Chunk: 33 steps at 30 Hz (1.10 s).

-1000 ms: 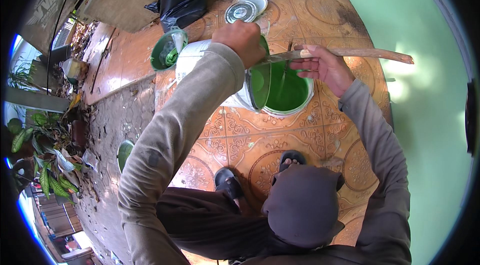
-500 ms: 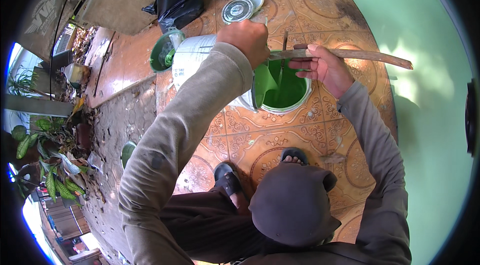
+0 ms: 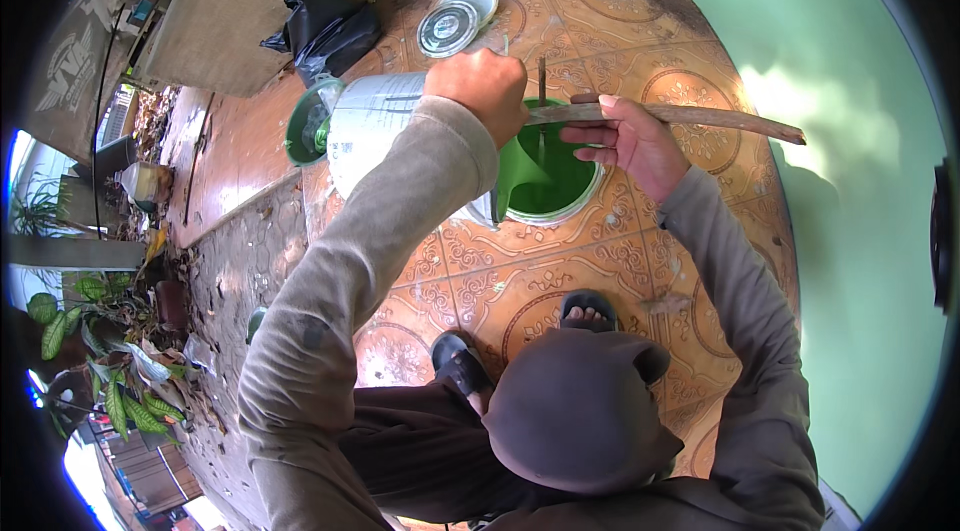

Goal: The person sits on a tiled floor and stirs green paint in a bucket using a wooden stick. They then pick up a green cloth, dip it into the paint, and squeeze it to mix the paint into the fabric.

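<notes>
A white bucket (image 3: 375,116) lies tipped on its side, its mouth facing right. Green paint (image 3: 520,171) runs from it in a wide sheet into a second bucket (image 3: 565,215), upright on the tiles and partly filled with green paint. My left hand (image 3: 478,91) is closed at the upper rim of the tipped bucket; its fingertips are hidden. In my right hand (image 3: 635,143), between thumb and fingers, is a long wooden stick (image 3: 715,116). The stick's left end reaches the tipped bucket's mouth by my left hand. A thin dark rod (image 3: 542,81) stands in the upright bucket.
Two round lids (image 3: 447,29) and a black plastic bag (image 3: 330,31) lie beyond the buckets. A green pail (image 3: 300,131) touches the tipped bucket's base. The light green wall (image 3: 850,231) rises at right. Potted plants (image 3: 120,381) stand at left, and my sandalled feet are on the tiles.
The view has shifted slightly, so the buckets and hands appear a little farther left. Paint keeps flowing, and both hands keep their holds.
</notes>
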Available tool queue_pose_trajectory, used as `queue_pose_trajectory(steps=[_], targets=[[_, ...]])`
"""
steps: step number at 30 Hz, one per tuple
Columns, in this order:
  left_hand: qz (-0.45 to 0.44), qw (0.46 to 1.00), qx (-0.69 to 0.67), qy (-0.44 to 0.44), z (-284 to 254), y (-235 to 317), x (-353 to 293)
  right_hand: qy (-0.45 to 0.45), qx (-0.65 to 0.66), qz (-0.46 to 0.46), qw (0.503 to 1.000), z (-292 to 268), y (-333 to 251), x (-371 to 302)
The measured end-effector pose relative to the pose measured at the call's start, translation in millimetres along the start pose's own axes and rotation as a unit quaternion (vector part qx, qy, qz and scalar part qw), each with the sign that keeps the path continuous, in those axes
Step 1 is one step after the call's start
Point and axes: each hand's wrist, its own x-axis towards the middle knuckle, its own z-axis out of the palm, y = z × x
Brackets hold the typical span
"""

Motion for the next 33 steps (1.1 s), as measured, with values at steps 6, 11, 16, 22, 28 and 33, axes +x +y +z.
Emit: queue_pose_trajectory(steps=[6,11,16,22,28,33], targets=[[0.005,1.0,0.017,-0.021,-1.5,10.7,2.7,0.007,0.01,-0.015,1.0,-1.9,4.5,-10.5],[0.006,0.999,0.032,-0.01,-0.1,17.6,1.1,0.008,0.027,-0.026,0.999,-7.8,14.4,-12.9],[0.013,0.999,0.027,-0.028,1.4,27.7,3.5,0.009,0.042,-0.034,0.999,-10.1,18.4,-18.7],[0.026,0.999,0.025,-0.021,1.2,36.2,4.8,0.01,0.065,-0.037,0.997,-18.2,28.1,-22.3],[0.013,0.999,0.025,-0.028,0.8,36.1,7.0,0.003,0.071,-0.039,0.997,-14.8,36.4,-24.5],[0.012,0.999,0.022,-0.034,0.7,36.2,10.0,0.01,0.082,-0.038,0.996,-13.6,37.2,-26.2]])
